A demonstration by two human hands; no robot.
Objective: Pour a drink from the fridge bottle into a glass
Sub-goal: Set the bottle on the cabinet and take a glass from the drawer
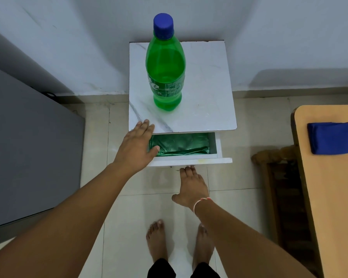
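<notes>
A green plastic bottle (pixel 165 65) with a blue cap stands upright on the white marble-look top of a small cabinet (pixel 205 81). The cabinet's drawer (pixel 191 160) is pulled partly out and shows a green shiny lining or bag inside. My left hand (pixel 138 145) hovers flat and open over the drawer's left end, fingers reaching the cabinet top's front edge. My right hand (pixel 191 187) is below the drawer front, fingertips tucked under its lower edge. No glass is in view.
A grey fridge (pixel 28 149) stands at the left. At the right is a wooden table (pixel 333 197) with a folded blue cloth (pixel 331 137) on it, and a dark wooden chair or frame (pixel 279 177) beside it. My bare feet are on the tiled floor.
</notes>
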